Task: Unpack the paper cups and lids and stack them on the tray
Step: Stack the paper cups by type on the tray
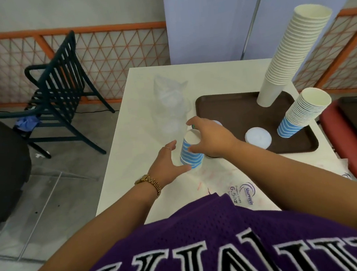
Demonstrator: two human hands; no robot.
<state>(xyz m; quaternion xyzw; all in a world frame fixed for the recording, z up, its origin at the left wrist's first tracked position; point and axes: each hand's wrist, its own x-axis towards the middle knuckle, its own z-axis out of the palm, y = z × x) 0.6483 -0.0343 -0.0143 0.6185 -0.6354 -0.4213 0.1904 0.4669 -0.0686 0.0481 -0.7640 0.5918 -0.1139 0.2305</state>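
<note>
While both hands close in on the short blue-and-white striped paper cup stack (191, 153), the head view shows it upright on the white table (132, 161), just off the near-left corner of the dark brown plastic tray (231, 107). The left hand (165, 164) has its fingers spread and only lightly curved, thumb at the base of that stack and the rest beside it, seemingly steadying rather than clasping. The right hand (208, 137) reaches across from the tray side, thumb and fingers curled at the rim and wall of the top cup, apparently pinching it; how firmly cannot be told. That pairing probably serves to lift or straighten the cups for carrying over.

On the tray stand a tall leaning column of plain white paper cups (293, 54) and a shorter striped paper cup column (303, 113), both rim-up, with a round white plastic lid (258, 138) lying flat between them and the hand. A clear plastic bag of lids (170, 105) lies unopened-looking on the table behind, so lids seem largely left to do.
</note>
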